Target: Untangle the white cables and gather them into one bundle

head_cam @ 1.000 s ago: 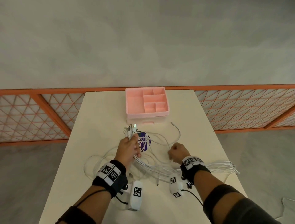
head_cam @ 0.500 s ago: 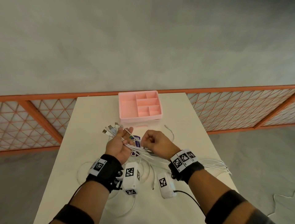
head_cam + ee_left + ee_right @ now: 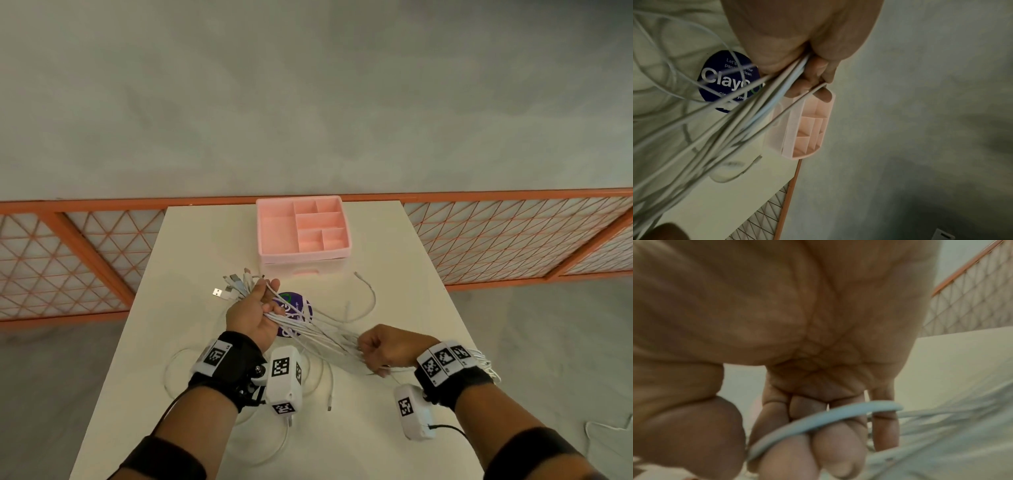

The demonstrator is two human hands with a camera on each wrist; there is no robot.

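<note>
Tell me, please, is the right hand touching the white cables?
Touching: in the right wrist view the right hand has one of the white cables lying across its curled fingers.

This looks like a plain test room, not a home. A white tabletop stands alone on a bare grey floor. An orange wire fence runs just behind it.

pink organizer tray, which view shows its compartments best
The head view: the pink organizer tray sits whole at the table's far end, every compartment open to sight. The left wrist view shows it distorted, partly behind the left hand. The right wrist view misses it.
</note>
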